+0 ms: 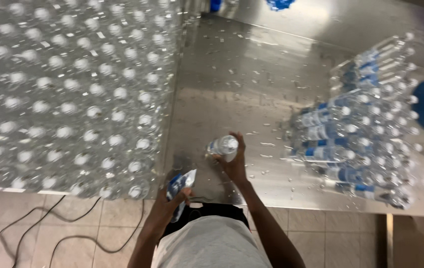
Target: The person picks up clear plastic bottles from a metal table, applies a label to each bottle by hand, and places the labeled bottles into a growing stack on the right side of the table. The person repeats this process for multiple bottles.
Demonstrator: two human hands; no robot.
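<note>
My right hand (234,161) grips a small bottle (223,146), light and slippery, best held round its middle; my left hand (172,203) pinches a soft label (179,183)

Bare steel table (241,84) between bottle masses (68,94)

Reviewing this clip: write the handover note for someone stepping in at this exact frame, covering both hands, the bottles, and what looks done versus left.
Left hand: holds a blue and white label at the table edge.
Right hand: grip closed on a clear bottle with a white cap, over the wet steel table.
Unlabelled bottles stand packed upright on the left.
Labelled bottles lie piled on the right.
Done: the right pile carries blue labels.
Left: the held bottle looks bare; the large left block is also without labels.
</note>
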